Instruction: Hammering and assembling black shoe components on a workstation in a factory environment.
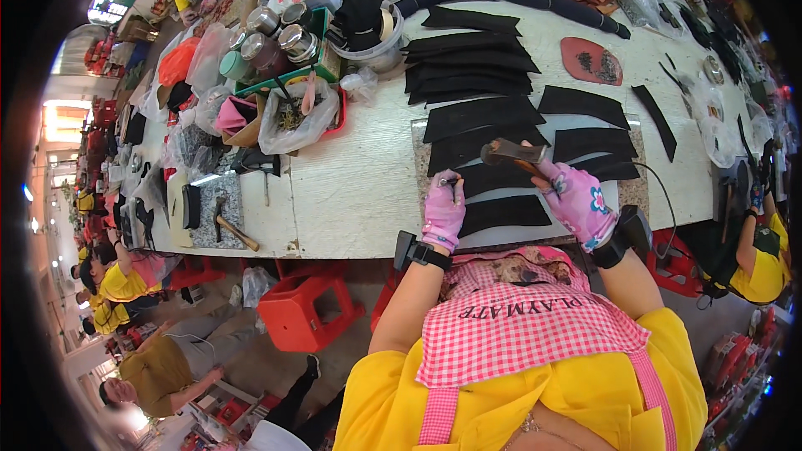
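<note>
My right hand (576, 203), in a pink flowered glove, is closed around a hammer (510, 153); its worn head is raised over the black strips. My left hand (444, 210), gloved in pink too, pinches a short dark rod-like tool (449, 182) at the left edge of the strips. Only the tool's top end shows. Beneath and between both hands lie flat black cut pieces (504, 214) in two columns on a stone slab (632, 192). Farther back, more black pieces (468, 63) lie overlapped in a stack.
A red pad (591, 61) holds small metal bits at the far right. Left of the work stand a lined tray (296, 113), a tub (380, 46) and metal cups (298, 42). Another hammer (234, 225) lies at the left. A red stool (305, 309) stands below the table; co-workers sit around.
</note>
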`<state>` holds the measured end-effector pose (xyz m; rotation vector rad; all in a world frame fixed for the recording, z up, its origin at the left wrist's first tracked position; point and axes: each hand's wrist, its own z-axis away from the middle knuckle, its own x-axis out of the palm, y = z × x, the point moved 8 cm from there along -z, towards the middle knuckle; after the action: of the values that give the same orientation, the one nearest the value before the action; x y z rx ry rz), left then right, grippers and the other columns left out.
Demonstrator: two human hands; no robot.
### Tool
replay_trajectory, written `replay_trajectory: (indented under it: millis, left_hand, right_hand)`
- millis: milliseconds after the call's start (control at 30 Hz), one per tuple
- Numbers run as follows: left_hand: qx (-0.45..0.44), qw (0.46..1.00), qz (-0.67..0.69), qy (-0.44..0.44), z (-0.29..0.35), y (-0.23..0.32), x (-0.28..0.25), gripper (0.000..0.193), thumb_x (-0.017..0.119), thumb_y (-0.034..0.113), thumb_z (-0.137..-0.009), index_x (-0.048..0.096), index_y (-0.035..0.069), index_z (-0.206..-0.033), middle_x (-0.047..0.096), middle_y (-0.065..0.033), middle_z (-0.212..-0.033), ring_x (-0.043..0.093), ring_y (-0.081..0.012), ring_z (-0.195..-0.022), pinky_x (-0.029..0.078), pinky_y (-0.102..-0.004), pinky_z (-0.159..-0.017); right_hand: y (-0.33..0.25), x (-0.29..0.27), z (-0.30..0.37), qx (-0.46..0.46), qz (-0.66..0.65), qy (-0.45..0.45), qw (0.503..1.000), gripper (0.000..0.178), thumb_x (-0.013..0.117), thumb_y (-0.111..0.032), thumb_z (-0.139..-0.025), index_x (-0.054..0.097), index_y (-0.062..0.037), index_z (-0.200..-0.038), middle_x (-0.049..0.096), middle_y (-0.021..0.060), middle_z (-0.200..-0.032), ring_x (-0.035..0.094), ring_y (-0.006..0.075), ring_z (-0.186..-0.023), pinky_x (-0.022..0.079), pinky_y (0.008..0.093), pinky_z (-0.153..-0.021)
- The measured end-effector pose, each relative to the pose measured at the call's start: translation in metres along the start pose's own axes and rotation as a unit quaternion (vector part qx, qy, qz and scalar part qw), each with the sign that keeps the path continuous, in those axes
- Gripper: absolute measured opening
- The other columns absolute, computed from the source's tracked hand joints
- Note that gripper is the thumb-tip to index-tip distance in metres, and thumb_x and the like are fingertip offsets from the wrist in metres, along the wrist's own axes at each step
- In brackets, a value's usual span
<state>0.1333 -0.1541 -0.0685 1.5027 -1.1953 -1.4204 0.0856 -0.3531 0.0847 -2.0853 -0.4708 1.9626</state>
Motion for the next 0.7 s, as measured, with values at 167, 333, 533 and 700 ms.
replay_trajectory:
  millis: [167,333,533,700]
  left_hand:
    - [0.077,0.98,-0.171,-0.066,-0.001,0.035,0.002,0.008,0.054,0.006,-0.084,0.055,0.001,-0.089,0.056,-0.0149,-0.087,0.057,-0.0322,-0.078,0.046,-0.0366,-0.07]
    - [0.114,0.963,-0.236,-0.056,-0.002,0.025,0.01,0.008,0.052,0.007,-0.084,0.055,0.001,-0.089,0.055,-0.0162,-0.089,0.055,-0.0345,-0.082,0.046,-0.0395,-0.072]
    - [0.159,0.922,-0.321,-0.144,0.002,0.032,0.023,0.018,0.052,0.015,-0.083,0.058,0.005,-0.097,0.057,-0.0173,-0.093,0.057,-0.0335,-0.083,0.049,-0.0397,-0.072]
    - [0.091,0.976,-0.188,-0.066,-0.005,0.022,0.012,0.011,0.056,0.013,-0.084,0.054,0.002,-0.085,0.056,-0.0154,-0.088,0.058,-0.0328,-0.074,0.047,-0.0374,-0.064]
  right_hand:
    - [-0.05,-0.066,-0.013,-0.054,-0.15,0.071,0.985,0.046,0.062,-0.015,-0.079,0.052,-0.0241,-0.123,0.05,0.008,-0.064,0.055,0.0273,-0.056,0.044,0.035,-0.05]
    - [-0.074,-0.069,-0.016,-0.144,-0.076,0.052,0.985,0.039,0.064,-0.011,-0.075,0.055,-0.003,-0.113,0.055,0.0116,-0.072,0.056,0.0281,-0.059,0.044,0.0328,-0.054]
    - [-0.06,-0.026,0.002,-0.206,-0.093,0.025,0.974,0.04,0.061,-0.015,-0.077,0.054,-0.0197,-0.116,0.053,0.0092,-0.065,0.056,0.0276,-0.059,0.045,0.037,-0.05]
    - [-0.004,0.038,-0.016,-0.041,-0.013,-0.053,0.998,0.042,0.056,-0.022,-0.085,0.046,-0.0213,-0.126,0.056,0.0124,-0.068,0.058,0.0302,-0.059,0.046,0.0386,-0.052]
